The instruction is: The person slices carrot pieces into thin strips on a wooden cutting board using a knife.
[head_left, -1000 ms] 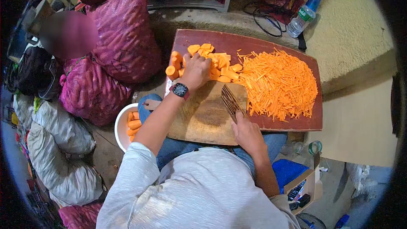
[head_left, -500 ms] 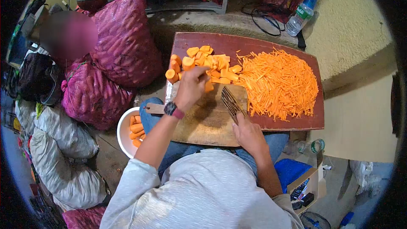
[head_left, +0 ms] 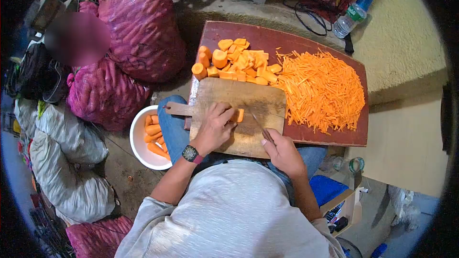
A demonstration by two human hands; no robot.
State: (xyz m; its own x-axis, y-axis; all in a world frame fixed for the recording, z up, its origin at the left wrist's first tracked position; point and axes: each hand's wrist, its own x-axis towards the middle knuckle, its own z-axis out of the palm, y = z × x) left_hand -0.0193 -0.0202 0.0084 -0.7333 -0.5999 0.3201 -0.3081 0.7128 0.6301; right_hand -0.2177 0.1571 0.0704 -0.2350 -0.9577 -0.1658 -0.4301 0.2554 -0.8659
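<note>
1. While pinching narrowly with the left hand (head_left: 215, 129), curl the fingertips back from the cutting side of the small orange carrot piece (head_left: 240, 115).
2. Press that piece flat near the middle of the worn brown wooden board (head_left: 251, 98), to prevent rocking.
3. Line up the narrow dark-bladed knife (head_left: 259, 125), just right of the piece, before pressing down.
4. Keep the right hand (head_left: 285, 155) closed firmly round the handle, well clear of the heaped orange carrot shreds (head_left: 325, 91).

Red is noted on the board (head_left: 191, 93), bright orange on the shreds (head_left: 322, 91), mottled brown on the chopping block (head_left: 210, 96), white on the bowl (head_left: 135, 141), pink mesh on the sacks (head_left: 141, 28).
</note>
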